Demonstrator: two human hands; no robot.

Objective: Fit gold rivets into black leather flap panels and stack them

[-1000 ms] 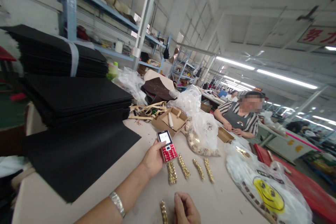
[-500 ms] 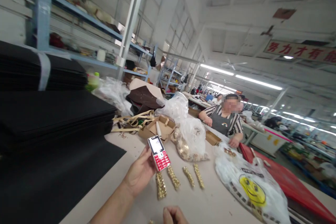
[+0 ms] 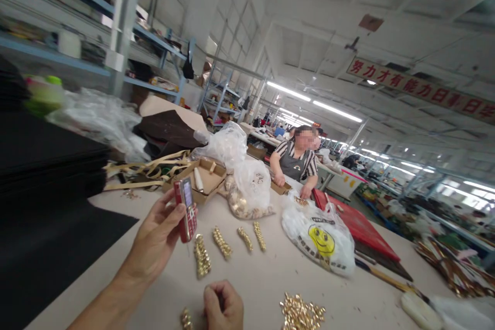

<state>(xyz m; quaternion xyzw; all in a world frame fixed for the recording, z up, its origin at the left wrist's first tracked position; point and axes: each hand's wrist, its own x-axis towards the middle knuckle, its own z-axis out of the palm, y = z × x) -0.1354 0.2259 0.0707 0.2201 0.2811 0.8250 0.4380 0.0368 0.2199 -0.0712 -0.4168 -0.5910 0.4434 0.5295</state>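
Note:
My left hand [image 3: 158,234] is closed around a red keypad mobile phone [image 3: 186,210], held upright and turned partly sideways above the table, its small screen lit. At the bottom middle, my right hand [image 3: 223,303] is curled into a loose fist on the table; the inside of the fist is dark, so I cannot see whether anything is in it. Several gold strips of small beadlike pieces [image 3: 221,243] lie in a row beyond my right hand. Another gold strip [image 3: 186,318] is left of that fist, and a pile of loose gold pieces [image 3: 299,312] lies to its right.
Black sheets [image 3: 50,165] are stacked at left. Behind the gold strips are an open cardboard box [image 3: 212,183] and a clear bag of gold pieces [image 3: 247,193]. A smiley-printed white bag [image 3: 320,242] lies at right. Across the table sits a person in a striped shirt [image 3: 296,160].
The camera view has swung right, bringing the loose gold pile into sight. My left hand has turned the phone from facing me to partly sideways. My right hand stays curled.

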